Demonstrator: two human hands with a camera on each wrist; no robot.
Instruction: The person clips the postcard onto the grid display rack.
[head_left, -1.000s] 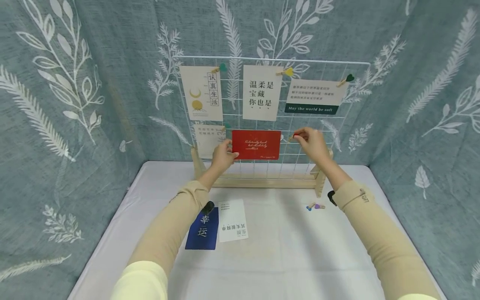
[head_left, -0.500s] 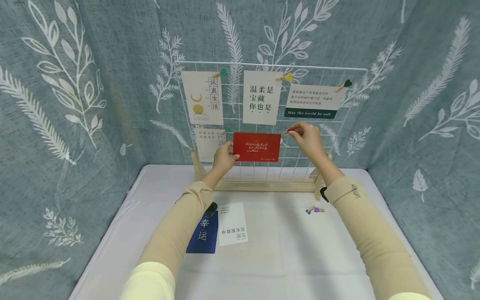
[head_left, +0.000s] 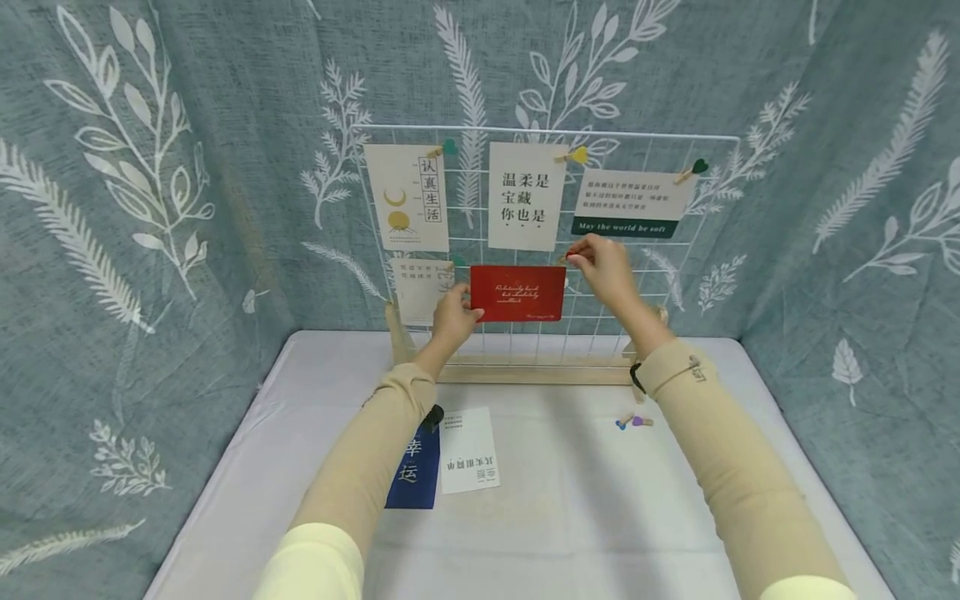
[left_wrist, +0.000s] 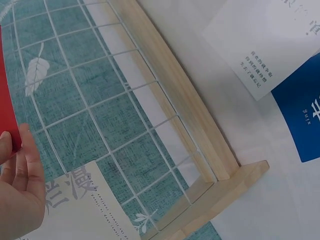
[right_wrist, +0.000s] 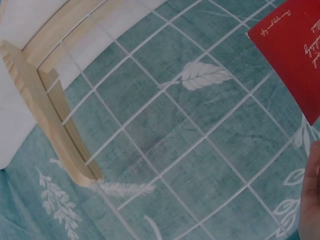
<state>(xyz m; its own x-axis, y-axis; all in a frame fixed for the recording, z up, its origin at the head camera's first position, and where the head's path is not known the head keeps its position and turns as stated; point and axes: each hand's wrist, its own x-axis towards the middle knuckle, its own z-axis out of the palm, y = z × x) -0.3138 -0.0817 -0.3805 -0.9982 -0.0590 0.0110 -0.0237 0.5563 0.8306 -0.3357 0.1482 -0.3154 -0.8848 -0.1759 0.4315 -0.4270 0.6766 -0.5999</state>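
A red card point(head_left: 517, 293) with gold script lies flat against the white wire grid panel point(head_left: 600, 275). My left hand point(head_left: 454, 314) pinches its left edge, as the left wrist view also shows with the red card point(left_wrist: 7, 100) at the fingertips point(left_wrist: 25, 150). My right hand point(head_left: 603, 265) is at the card's top right corner and pinches a small wooden clip point(head_left: 564, 257) there. In the right wrist view the red card point(right_wrist: 295, 55) hangs over the grid wires point(right_wrist: 165, 95), with only the hand's edge in sight.
Several cards hang clipped on the grid, among them a white one point(head_left: 526, 197) above the red card. The grid stands in a wooden base point(head_left: 540, 371). On the white table lie a blue card point(head_left: 414, 471), a white card point(head_left: 468, 450) and two small clips point(head_left: 633, 422).
My right hand has moved left and up with the clip, to the red card's top right corner. The left hand has kept its hold on the card's left edge.
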